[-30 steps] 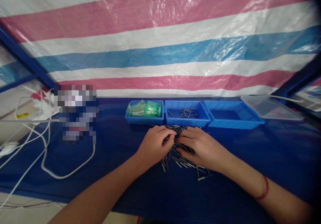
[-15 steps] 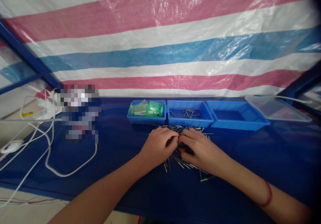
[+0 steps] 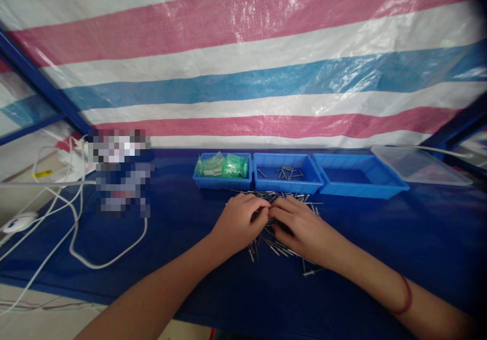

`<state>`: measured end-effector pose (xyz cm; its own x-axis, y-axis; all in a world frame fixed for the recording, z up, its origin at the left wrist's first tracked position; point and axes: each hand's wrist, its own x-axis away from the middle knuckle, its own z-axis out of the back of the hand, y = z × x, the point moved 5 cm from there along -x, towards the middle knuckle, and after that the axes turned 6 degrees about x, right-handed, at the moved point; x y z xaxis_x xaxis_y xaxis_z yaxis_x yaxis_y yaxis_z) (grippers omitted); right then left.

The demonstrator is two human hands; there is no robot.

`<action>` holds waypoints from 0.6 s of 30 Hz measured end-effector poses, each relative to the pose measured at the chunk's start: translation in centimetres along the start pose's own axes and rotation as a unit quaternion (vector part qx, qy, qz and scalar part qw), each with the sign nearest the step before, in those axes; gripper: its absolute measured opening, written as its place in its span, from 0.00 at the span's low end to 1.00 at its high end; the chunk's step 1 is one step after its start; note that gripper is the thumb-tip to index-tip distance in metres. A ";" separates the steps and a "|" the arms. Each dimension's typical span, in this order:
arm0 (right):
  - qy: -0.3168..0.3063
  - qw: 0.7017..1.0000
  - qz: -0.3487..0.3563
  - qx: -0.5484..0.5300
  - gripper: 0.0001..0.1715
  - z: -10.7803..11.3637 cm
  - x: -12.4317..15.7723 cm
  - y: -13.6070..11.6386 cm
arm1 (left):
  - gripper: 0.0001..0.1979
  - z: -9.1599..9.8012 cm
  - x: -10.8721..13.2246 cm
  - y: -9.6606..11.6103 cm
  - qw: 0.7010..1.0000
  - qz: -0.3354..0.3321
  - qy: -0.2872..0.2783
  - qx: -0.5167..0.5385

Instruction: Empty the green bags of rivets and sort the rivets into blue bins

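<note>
A loose pile of thin metal pins [image 3: 283, 197] lies on the blue table [image 3: 182, 228], just in front of three blue bins. My left hand [image 3: 238, 223] and my right hand [image 3: 300, 226] rest on the pile with fingertips meeting at its middle. Both hands have curled fingers pinching among the pins; what each holds is too small to make out. The left bin [image 3: 221, 170] contains green plastic bags. The middle bin [image 3: 285, 172] holds a few pins. The right bin [image 3: 357, 175] looks bare inside.
A clear plastic lid [image 3: 418, 166] lies at the back right. White cables [image 3: 76, 223] loop over the table's left side beside a blurred object [image 3: 119, 172]. A striped tarpaulin [image 3: 243, 61] hangs behind the bins.
Both hands stay on the pin pile; their fingertips have drawn a little closer together. The view has shifted slightly.
</note>
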<state>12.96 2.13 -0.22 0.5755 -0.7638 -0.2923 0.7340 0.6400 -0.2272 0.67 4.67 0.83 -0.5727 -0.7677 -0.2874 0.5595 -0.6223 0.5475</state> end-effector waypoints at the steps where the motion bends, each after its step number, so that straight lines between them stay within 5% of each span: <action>1: -0.001 1.000 -0.002 0.002 0.08 0.0 0.0 0.0 | 0.08 0.0 0.0 0.0 1.000 0.001 0.001 0.000; 18: 0.020 0.999 0.009 0.023 0.10 -0.1 0.1 -0.3 | 0.08 0.1 -0.1 -0.1 1.000 0.002 0.006 0.000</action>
<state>12.78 1.86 -0.27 0.5745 -0.7475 -0.3335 0.7400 0.6484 -0.1786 0.58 4.79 0.87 -0.5639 -0.7715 -0.2948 0.5613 -0.6198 0.5484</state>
